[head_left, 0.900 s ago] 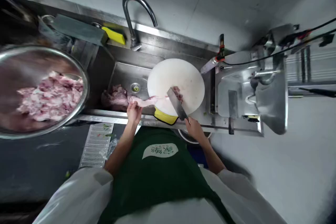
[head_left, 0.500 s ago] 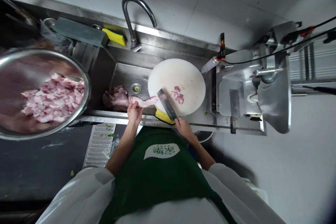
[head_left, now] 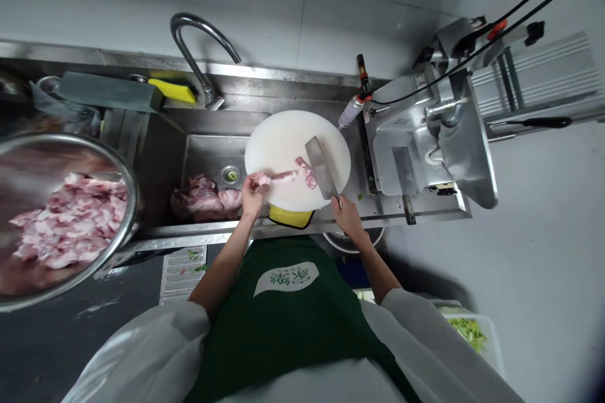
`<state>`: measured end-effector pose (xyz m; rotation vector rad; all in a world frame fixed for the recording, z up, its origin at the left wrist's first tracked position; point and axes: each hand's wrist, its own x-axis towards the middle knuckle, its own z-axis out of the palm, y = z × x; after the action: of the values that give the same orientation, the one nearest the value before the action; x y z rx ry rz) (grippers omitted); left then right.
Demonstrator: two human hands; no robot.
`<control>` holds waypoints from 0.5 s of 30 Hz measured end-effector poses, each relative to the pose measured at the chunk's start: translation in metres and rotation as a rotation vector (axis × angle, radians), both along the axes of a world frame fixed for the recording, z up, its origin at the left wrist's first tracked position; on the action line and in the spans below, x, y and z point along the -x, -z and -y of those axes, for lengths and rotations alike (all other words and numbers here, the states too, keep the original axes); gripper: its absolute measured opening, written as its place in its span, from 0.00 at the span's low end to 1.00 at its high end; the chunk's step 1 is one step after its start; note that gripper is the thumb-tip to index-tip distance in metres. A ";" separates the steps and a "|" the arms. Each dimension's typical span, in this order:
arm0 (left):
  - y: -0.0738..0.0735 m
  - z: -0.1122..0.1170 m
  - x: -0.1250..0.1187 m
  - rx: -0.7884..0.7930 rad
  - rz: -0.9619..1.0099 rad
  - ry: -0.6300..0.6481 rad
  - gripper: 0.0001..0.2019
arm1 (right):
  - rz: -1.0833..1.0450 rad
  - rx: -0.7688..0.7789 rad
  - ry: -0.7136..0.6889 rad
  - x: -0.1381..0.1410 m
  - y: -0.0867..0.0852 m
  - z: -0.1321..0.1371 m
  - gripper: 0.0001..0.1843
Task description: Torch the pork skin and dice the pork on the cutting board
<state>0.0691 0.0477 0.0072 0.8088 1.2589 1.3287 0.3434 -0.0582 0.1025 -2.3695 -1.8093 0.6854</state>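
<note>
On the round white cutting board (head_left: 278, 132), my left hand (head_left: 253, 195) grips one end of a strip of raw meat (head_left: 278, 177) near the board's left edge. My right hand (head_left: 348, 216) is closed round the handle of a cleaver (head_left: 321, 167), whose broad blade is over the right part of the board. Small cut pieces of meat (head_left: 307, 173) lie just left of the blade. A pile of larger raw meat (head_left: 205, 197) rests in the sink, left of my left hand. Under the board's near edge shows a yellow pad (head_left: 290, 217).
A big metal bowl (head_left: 130, 208) of cut meat stands at the left. Behind the sink (head_left: 189, 157) rise a faucet (head_left: 208, 28), a grey block (head_left: 108, 91) and a yellow sponge (head_left: 172, 90). A blowtorch (head_left: 352, 110) and a metal slicing machine (head_left: 401, 151) stand to the right.
My left hand has brought the meat strip from over the sink's edge onto the board. The cleaver has moved right, past the cut pieces. The view has shifted right.
</note>
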 end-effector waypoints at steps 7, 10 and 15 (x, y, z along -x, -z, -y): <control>0.028 0.019 0.025 0.019 -0.343 0.009 0.18 | 0.179 0.051 0.098 -0.025 -0.006 -0.040 0.20; 0.035 0.022 0.030 0.058 -0.354 -0.020 0.16 | 0.250 0.063 0.137 -0.018 0.004 -0.058 0.22; 0.053 0.022 0.036 0.078 -0.413 -0.039 0.19 | 0.280 0.123 0.063 -0.004 0.031 -0.088 0.24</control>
<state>0.0333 0.0262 -0.0455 1.0425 1.6447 1.1693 0.3477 0.0302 0.0711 -2.7091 -1.8293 0.4921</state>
